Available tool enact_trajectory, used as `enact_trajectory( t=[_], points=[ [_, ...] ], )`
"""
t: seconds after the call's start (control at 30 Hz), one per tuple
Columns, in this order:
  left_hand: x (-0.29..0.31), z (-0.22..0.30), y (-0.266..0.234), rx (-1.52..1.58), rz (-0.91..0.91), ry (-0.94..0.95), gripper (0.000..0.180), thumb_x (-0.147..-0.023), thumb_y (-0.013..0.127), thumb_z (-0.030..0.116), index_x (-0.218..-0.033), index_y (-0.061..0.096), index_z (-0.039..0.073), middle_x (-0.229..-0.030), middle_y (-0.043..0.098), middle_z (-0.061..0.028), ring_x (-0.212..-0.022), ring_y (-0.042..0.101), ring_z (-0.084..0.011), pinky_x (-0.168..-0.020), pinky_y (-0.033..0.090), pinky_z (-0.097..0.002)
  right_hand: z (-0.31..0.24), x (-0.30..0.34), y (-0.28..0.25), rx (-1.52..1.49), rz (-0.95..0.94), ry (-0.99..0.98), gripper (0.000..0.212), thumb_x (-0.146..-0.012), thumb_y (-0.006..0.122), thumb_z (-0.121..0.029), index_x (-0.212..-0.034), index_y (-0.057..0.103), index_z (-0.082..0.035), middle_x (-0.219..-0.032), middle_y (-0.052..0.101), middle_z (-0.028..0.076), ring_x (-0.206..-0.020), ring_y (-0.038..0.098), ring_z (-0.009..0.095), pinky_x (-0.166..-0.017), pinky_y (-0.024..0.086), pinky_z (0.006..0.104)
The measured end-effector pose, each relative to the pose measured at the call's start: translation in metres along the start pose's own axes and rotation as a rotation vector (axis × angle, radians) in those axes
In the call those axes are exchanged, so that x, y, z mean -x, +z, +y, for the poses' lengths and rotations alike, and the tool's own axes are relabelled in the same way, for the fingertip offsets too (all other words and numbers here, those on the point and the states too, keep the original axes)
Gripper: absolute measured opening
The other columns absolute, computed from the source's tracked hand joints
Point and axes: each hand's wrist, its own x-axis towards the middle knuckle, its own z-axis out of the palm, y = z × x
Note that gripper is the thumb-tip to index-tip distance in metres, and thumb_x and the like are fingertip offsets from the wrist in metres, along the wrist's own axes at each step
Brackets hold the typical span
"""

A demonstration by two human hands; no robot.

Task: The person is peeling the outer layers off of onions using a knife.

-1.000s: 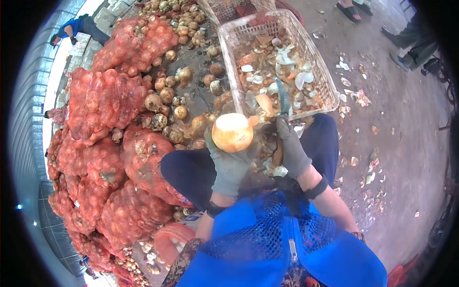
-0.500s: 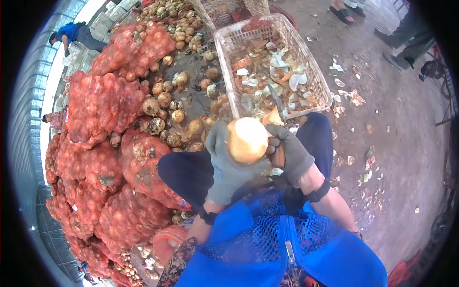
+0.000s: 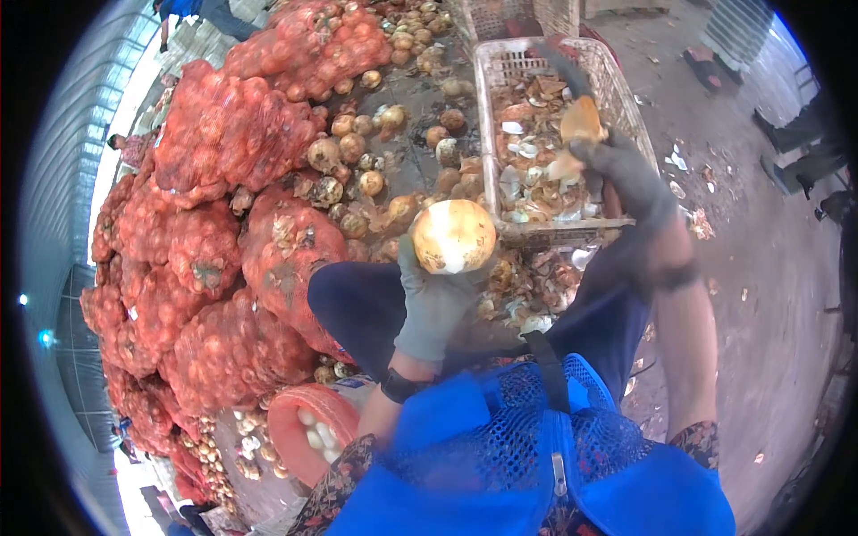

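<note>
My left hand (image 3: pixel 433 311), in a grey glove, is closed around a large golden onion (image 3: pixel 454 236) and holds it up above my lap. Pale patches show on the onion's side. Out over the white plastic crate (image 3: pixel 565 230), my gloved right hand (image 3: pixel 631 175) grips a knife (image 3: pixel 567 71), smeared by motion, its blade pointing away from me. A piece of brown onion skin (image 3: pixel 581 120) sits at the fingers beside the blade. Inside the crate lie onion skins and pale scraps (image 3: pixel 529 165).
Red net sacks (image 3: pixel 228 134) of onions are piled at the left. Loose onions (image 3: pixel 353 147) lie between sacks and crate. A red bucket (image 3: pixel 308 420) with peeled white onions stands by my left arm. More skins (image 3: pixel 536 281) lie between my knees. Other people's feet (image 3: pixel 791 156) are at right.
My right hand has moved away from the onion, forward and right over the crate, with the knife and skin. The view has shifted, bringing the bucket's contents into sight.
</note>
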Motion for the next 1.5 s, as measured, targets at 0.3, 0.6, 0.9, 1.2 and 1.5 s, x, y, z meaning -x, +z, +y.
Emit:
enact_trajectory(
  t=[0.3, 0.6, 0.9, 1.2, 1.5],
  points=[
    [0.013, -0.002, -0.006, -0.142, -0.045, 0.029, 0.080, -0.080, 0.060, 0.060, -0.140, 0.038, 0.012, -0.141, 0.044, -0.0117, -0.127, 0.045, -0.0326, -0.108, 0.035, -0.0518, 0.062, 0.001, -0.014, 0.824, 0.383, 0.072, 0.069, -0.082, 0.068, -0.047, -0.129, 0.042, -0.004, -0.115, 0.060, 0.028, -0.110, 0.057, 0.039, -0.092, 0.045, 0.0434],
    [0.007, 0.008, 0.004, -0.521, -0.185, 0.060, 0.067, -0.089, 0.058, 0.048, -0.141, 0.037, 0.011, -0.141, 0.046, -0.0067, -0.130, 0.043, -0.0260, -0.109, 0.035, -0.0472, 0.016, 0.034, 0.019, 0.122, 0.118, 0.091, 0.041, -0.092, 0.059, -0.034, -0.112, 0.053, 0.002, -0.077, 0.062, 0.009, -0.067, 0.061, 0.018, -0.059, 0.047, 0.0308],
    [0.019, 0.017, 0.044, -0.765, -0.017, 0.515, 0.081, -0.069, 0.076, 0.016, -0.136, 0.032, 0.000, -0.123, 0.052, -0.0127, -0.113, 0.054, -0.0220, -0.094, 0.048, -0.0356, -0.013, 0.153, 0.068, 0.191, -0.067, -0.074, 0.047, -0.095, 0.050, -0.044, -0.112, 0.051, 0.001, -0.065, 0.053, -0.001, -0.056, 0.050, 0.006, -0.050, 0.041, 0.0215],
    [0.022, 0.014, 0.062, -1.180, -0.161, 0.644, 0.086, -0.062, 0.069, 0.006, -0.139, 0.030, 0.003, -0.132, 0.044, -0.0112, -0.118, 0.050, -0.0227, -0.098, 0.045, -0.0348, -0.015, 0.164, 0.058, 0.381, -0.042, -0.167, 0.032, -0.095, 0.052, -0.027, -0.112, 0.051, 0.000, -0.073, 0.063, 0.012, -0.063, 0.062, 0.019, -0.059, 0.048, 0.0328],
    [0.008, -0.032, 0.084, -0.817, 0.088, 0.797, 0.061, -0.091, 0.058, 0.018, -0.142, 0.028, 0.003, -0.131, 0.045, -0.0088, -0.119, 0.047, -0.0194, -0.102, 0.039, -0.0335, 0.001, 0.152, 0.111, 0.350, 0.195, -0.245, 0.027, -0.091, 0.058, -0.016, -0.113, 0.050, -0.003, -0.077, 0.062, 0.019, -0.069, 0.063, 0.037, -0.059, 0.049, 0.0381]
  ],
)
